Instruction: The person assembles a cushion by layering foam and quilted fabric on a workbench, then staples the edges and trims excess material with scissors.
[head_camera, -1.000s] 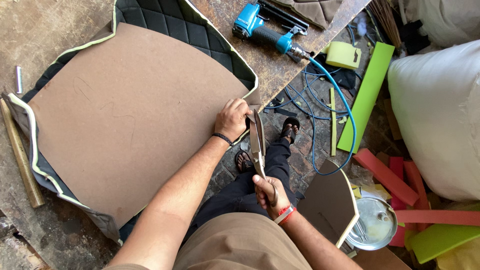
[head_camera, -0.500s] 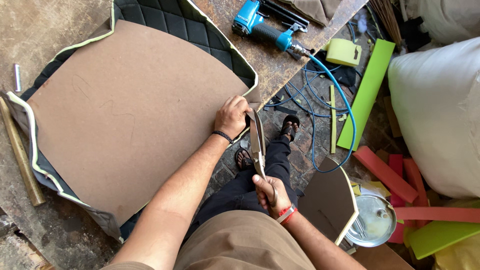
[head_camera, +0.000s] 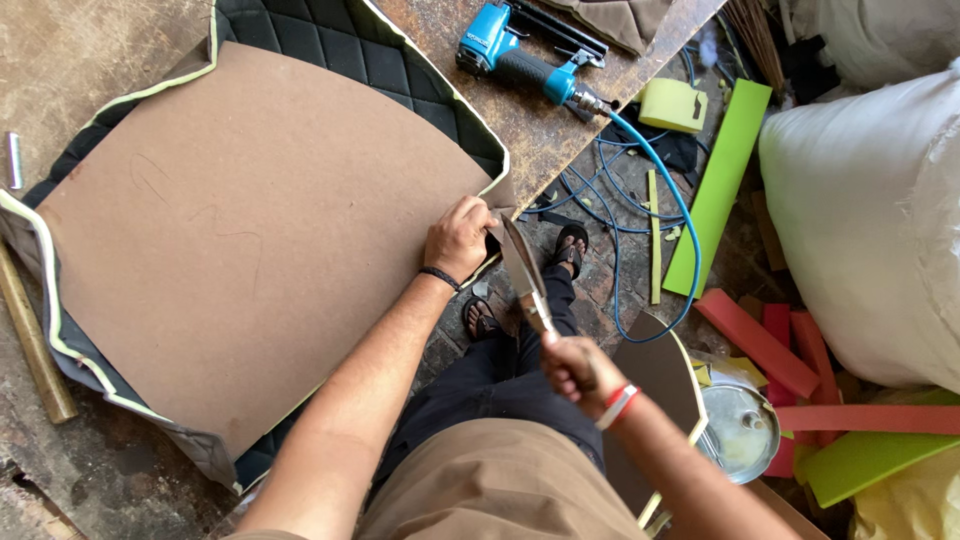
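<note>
Trimming step: left hand (head_camera: 458, 238) pinches the cover (head_camera: 330, 45) edge at the board (head_camera: 240, 240) corner nearest the body, right hand (head_camera: 578, 368) clenched on scissors (head_camera: 522, 272) with blades at that corner; next cut likely needs fabric held taut.

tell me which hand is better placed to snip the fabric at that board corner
The right hand, probably. It already grips the scissors, whose blades point at the fabric edge by the brown board. The left hand is pinching the fabric at that corner, so it looks better kept as the holder.
</note>
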